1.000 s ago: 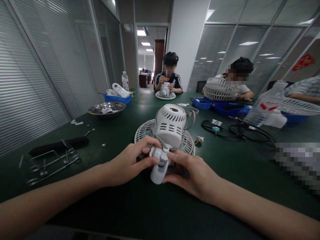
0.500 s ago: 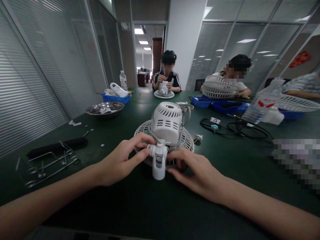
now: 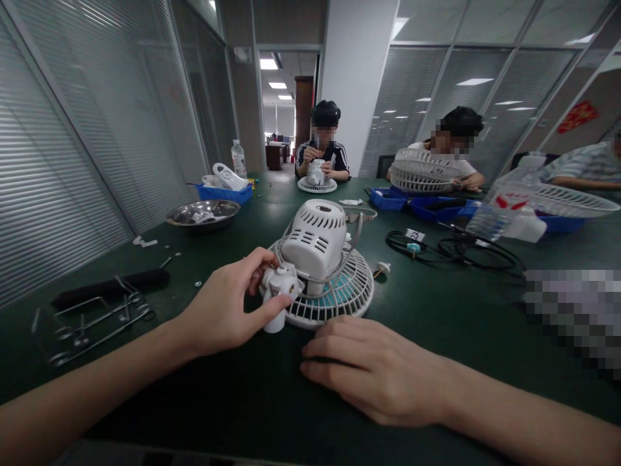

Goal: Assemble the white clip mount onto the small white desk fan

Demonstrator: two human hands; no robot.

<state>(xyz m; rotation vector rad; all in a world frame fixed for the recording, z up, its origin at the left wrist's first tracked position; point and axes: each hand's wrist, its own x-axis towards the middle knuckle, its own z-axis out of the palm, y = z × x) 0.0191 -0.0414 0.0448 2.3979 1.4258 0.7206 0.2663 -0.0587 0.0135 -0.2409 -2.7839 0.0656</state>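
Observation:
A white fan motor housing point(image 3: 315, 239) with slotted vents rests on a round fan grille point(image 3: 356, 304), a grey cable looping round it. Bluish blades show through the grille's bars. At the housing's near left side, my left hand point(image 3: 228, 301) is closed on the white fan neck joint point(image 3: 284, 281), thumb on its near side and fingers behind. The joint's short tube point(image 3: 275, 321) points down. My right hand point(image 3: 373, 369) is low over the table just in front of the grille, its thumb and index fingertips close together. Whatever lies between those fingertips is hidden.
To the left are a metal bowl point(image 3: 202, 213), a black-handled tool point(image 3: 111, 286) and a bent wire frame point(image 3: 92, 323). A black cable point(image 3: 451, 249) and a plastic bottle point(image 3: 504, 200) are at right. Across the table point(image 3: 218, 401), people work on other fans.
The neck joint has turned and shifted left with my left hand, and the motor housing leans left. My right hand has left the joint and moved down toward me.

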